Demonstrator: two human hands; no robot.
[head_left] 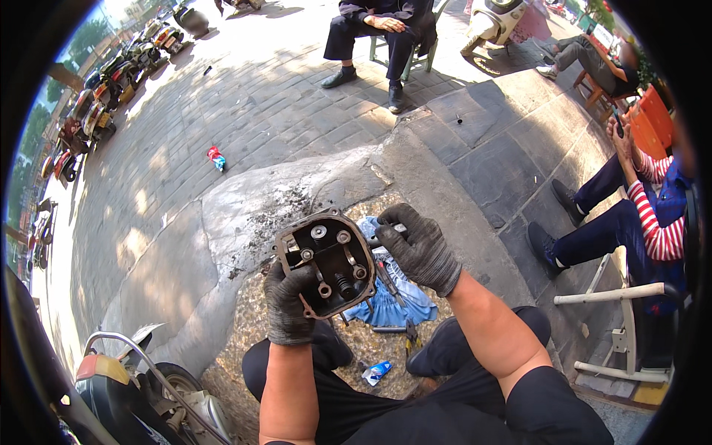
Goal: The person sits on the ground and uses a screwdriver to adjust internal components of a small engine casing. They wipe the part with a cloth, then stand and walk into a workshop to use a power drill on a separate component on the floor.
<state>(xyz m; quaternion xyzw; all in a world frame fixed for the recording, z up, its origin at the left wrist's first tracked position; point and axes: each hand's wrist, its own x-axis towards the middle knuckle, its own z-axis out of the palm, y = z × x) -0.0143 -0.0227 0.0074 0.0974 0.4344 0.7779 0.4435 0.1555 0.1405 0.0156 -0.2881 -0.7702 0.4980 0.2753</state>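
Dark, greasy square metal engine head is gripped at its 7 o'clock corner by gloved left hand; gloved right hand, curled, is pressed at its 2 o'clock edge.

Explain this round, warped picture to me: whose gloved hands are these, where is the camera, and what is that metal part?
The camera sits on a person's head and looks down, so its fisheye lens bends the edges. The two forearms rising from the bottom are that person's own. The left hand, in a dark glove, holds a greasy engine cylinder head from below. The right hand, also gloved, grips its upper right edge, seemingly with a small tool. Below lie a blue rag with tools on stone paving. Seated people and parked scooters surround them.
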